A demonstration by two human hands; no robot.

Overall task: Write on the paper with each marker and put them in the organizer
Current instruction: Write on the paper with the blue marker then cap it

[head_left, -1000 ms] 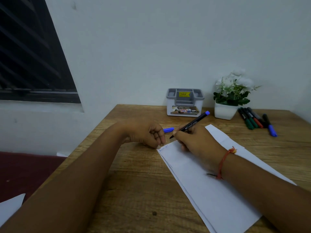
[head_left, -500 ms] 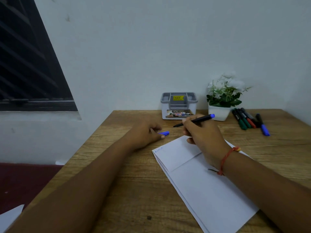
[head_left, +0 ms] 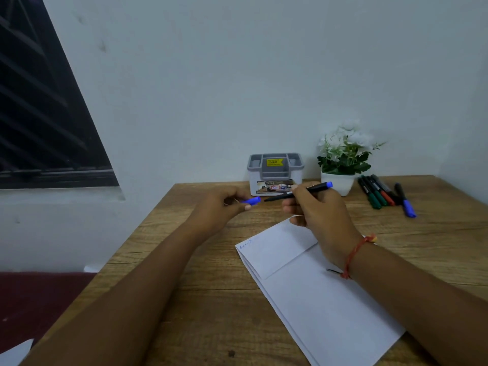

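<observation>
Right hand (head_left: 320,215) has its fingers curled round the black marker (head_left: 317,187), blue tail pointing right, bare nib aimed left, lifted clear of the paper. Across from it, the left hand (head_left: 217,210) pinches the blue cap (head_left: 252,200) between thumb and fingertips. Cap and nib are close and nearly in line, but not yet touching. Capping looks like the step in hand.

Below, the folded white paper (head_left: 317,299) lies on the wooden table (head_left: 184,260), with a small blue scribble (head_left: 245,243) at its top-left corner, so this marker has had its turn.

Further back, the grey organizer (head_left: 276,171) stands against the wall. No marker shows above its rim, though its compartments are too shadowed from here to be sure. To its right, past the potted plant (head_left: 343,159), the other markers (head_left: 377,191) lie in a cluster, caps on.

So, by my reckoning, one mark is written and nothing is stowed. The cap has to go on, then the marker drops into the organizer, and the whole cluster waits its turn.
</observation>
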